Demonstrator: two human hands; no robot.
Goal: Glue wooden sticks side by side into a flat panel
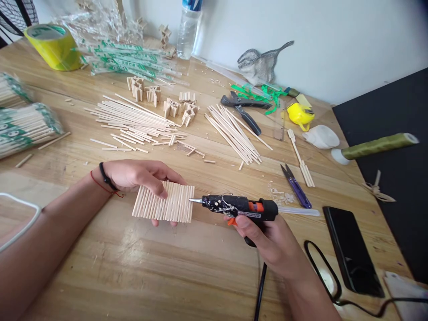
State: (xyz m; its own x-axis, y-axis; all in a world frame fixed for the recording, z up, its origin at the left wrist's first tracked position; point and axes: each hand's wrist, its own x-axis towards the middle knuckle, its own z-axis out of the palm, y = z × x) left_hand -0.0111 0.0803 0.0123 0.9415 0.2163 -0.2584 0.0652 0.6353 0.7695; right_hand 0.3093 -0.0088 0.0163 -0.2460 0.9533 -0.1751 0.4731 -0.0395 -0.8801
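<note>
My left hand (147, 176) grips a flat panel of short wooden sticks (177, 203) laid side by side, thumb on top and fingertips showing below its near edge. In my right hand (267, 238) is a black glue gun (230, 204) with an orange trigger, my fingers wrapped around its handle. The gun's metal tip points left and reaches the panel's right edge; whether it touches I cannot tell. A clear glue stick (299, 211) extends from the back of the gun. Beyond the panel lie loose wooden sticks (133, 116) and small glued stick pieces (171, 107).
Purple snips (296, 186) and a black phone (352, 249) lie to the right. Farther back are black cutters (245, 104), a second stick pile (232, 133), yellow tape (53, 47) and a plastic bottle (188, 33). The gun's black cord (261, 292) runs toward the near edge.
</note>
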